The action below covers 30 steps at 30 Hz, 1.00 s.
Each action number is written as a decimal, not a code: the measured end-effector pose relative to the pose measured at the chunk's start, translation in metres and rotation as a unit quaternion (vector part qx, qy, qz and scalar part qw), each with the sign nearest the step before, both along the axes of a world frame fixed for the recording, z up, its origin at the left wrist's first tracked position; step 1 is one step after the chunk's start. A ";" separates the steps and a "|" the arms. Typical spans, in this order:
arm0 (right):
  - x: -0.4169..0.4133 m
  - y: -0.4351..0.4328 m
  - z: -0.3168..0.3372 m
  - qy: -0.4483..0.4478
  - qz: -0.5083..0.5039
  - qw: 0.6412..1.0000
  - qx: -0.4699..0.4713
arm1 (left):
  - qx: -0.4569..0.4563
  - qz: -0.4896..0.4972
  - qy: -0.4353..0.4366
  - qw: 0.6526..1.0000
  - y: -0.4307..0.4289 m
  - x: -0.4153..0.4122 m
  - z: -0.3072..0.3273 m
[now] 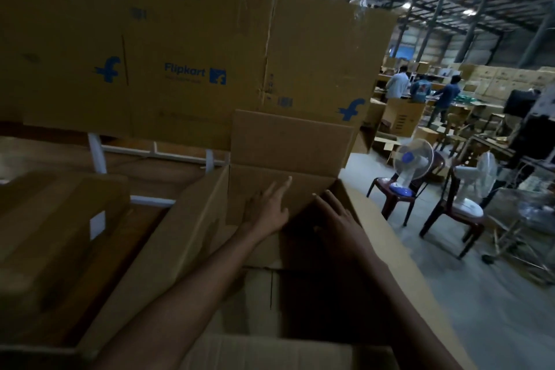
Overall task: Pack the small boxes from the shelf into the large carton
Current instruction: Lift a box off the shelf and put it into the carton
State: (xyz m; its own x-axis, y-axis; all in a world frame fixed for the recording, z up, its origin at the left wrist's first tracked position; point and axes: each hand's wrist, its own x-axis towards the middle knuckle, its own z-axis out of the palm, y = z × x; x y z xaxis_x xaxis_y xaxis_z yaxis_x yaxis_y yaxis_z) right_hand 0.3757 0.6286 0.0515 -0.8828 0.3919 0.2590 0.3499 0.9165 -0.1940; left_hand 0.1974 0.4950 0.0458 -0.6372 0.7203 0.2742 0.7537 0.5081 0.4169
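- Nearest you, the large carton [168, 249] stands open. Its near flap [270, 351] is folded out towards you, and both your forearms reach over it into the dark inside.
- Low inside the carton a paler cardboard face [261, 282] shows, but it is too dim to tell whether that is a packed box.
- At the carton's far wall your left grip [265, 210] is spread, fingers straight, forefinger lying up the wall. Your right grip [336, 216] is spread too, flat by the far right corner. Neither holds anything.
- Left of the carton, the small boxes [54, 234] sit on the shelf [99, 156], one bearing a white label [97, 224].
- Above the carton's far wall the far flap [291, 138] stands upright. It could drop inwards and block the next box, or catch your wrists.
- Press too hard on that wall and the carton may bulge or slide, which would leave gaps in the packing.
- Reaching blind into the dark interior, you could set a box crooked on whatever lies below.
- Behind the carton are the Flipkart cartons [180, 54].
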 end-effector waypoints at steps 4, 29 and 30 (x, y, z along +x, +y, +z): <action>0.046 -0.053 -0.010 0.019 0.009 1.000 0.006 | -0.019 -0.010 -0.010 1.000 -0.035 0.086 -0.014; 0.154 -0.133 -0.066 0.068 -0.028 0.997 0.006 | 0.033 -0.025 0.231 0.972 -0.175 0.204 -0.055; 0.154 -0.129 -0.067 0.072 -0.029 0.997 0.006 | 0.033 -0.031 0.235 0.971 -0.172 0.204 -0.055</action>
State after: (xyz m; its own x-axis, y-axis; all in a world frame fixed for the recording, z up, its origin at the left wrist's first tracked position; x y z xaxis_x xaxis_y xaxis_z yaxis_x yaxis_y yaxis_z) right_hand 0.5300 0.5001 -0.0154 -0.8123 0.4371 0.3861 0.3718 0.8982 -0.2347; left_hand 0.4014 0.3235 -0.0097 -0.3866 0.7238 0.5714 0.8968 0.4397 0.0498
